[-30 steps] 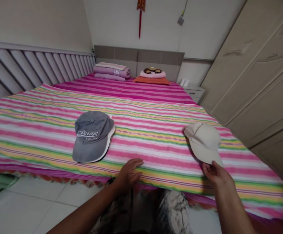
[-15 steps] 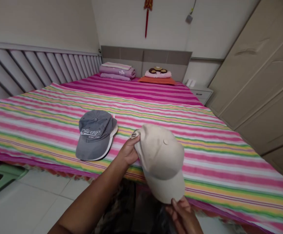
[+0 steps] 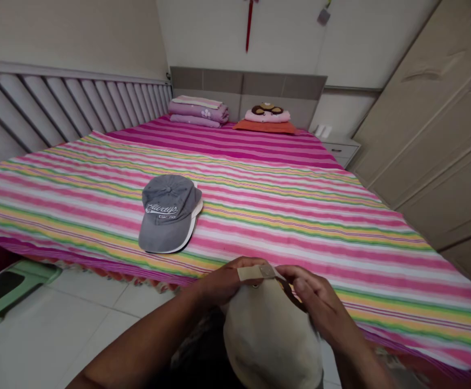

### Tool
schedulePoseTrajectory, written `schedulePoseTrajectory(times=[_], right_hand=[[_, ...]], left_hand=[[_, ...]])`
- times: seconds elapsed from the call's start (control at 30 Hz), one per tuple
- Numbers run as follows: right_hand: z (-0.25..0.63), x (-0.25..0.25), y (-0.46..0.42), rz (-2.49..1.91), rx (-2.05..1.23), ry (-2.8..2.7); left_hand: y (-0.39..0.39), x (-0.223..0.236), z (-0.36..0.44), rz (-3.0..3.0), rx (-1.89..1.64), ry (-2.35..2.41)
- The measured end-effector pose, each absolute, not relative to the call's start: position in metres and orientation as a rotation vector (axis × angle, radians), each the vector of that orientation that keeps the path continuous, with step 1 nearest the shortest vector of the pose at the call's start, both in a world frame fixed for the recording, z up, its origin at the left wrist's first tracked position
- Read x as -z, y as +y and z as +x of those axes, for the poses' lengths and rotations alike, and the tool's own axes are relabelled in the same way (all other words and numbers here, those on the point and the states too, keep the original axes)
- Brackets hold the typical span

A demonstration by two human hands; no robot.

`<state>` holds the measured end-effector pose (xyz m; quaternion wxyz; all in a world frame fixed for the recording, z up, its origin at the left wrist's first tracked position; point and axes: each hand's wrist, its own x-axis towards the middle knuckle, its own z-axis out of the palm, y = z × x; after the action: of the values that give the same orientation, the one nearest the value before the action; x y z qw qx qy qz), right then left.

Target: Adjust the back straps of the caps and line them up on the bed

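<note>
A beige baseball cap [image 3: 274, 335] is between my two hands in front of the bed's near edge, its back strap and metal buckle at the top. My left hand [image 3: 225, 281] grips the strap side of the opening. On the other side, my right hand [image 3: 316, 297] holds the rim beside the dark inner band, thumb on top. The brim is out of sight at the bottom of the view. To the left, a grey cap [image 3: 166, 208] with white lettering lies on the striped sheet [image 3: 300, 221], a white edge of another cap [image 3: 197, 213] showing beneath it.
Folded purple bedding [image 3: 199, 113] and a pink pillow on an orange one [image 3: 266, 127] lie by the headboard [image 3: 278, 89]. A green stool [image 3: 20, 281] stands at the lower left. A wardrobe [image 3: 434, 129] and a nightstand [image 3: 338, 148] are at the right.
The beige cap has been turned round and brought lower and nearer, so its back strap now faces up. My right hand has shifted from the brim to the back opening.
</note>
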<state>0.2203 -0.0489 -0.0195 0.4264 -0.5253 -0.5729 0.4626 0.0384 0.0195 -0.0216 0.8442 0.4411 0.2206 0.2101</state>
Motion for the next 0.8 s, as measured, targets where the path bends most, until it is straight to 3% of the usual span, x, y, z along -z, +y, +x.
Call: schedulePoseTrajectory(times=[0.27,0.8], right_hand=[[0.194,0.024,-0.053,-1.15,-1.553,-1.051],[0.181,0.016,-0.051,-0.915,-1.571,-0.837]], left_hand=[[0.015,0.017,0.024,1.077,-0.404,0.455],[0.012,0.031,0.017,0.969,-0.486,0.469]])
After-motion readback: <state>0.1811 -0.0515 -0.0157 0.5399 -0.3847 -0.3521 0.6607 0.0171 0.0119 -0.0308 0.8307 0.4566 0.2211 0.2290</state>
